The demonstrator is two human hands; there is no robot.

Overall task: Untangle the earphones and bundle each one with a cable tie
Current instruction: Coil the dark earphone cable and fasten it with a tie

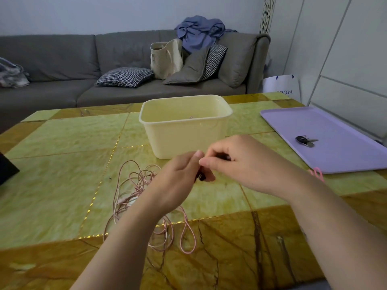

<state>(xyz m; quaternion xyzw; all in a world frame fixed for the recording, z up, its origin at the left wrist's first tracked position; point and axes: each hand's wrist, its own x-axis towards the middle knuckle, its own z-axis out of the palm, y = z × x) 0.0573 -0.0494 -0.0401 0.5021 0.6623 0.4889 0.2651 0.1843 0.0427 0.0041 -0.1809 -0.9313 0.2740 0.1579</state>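
A loose tangle of pink earphone cable [144, 185] lies on the green and brown table [62, 143], partly under my left forearm. My left hand [178, 178] and my right hand [240, 164] meet just in front of the cream tub. Together they pinch a small dark item [202, 176], most of it hidden by the fingers, so I cannot tell what it is. A dark bit also shows inside my right hand's curled fingers. A pink cable piece [317, 173] pokes out beside my right wrist at the tray's near edge.
A cream plastic tub [184, 126] stands behind the hands. A lilac tray [335, 143] at the right carries a set of keys [305, 140]. A dark object [7, 168] sits at the left edge. A grey sofa [83, 65] with cushions and bags lies beyond the table.
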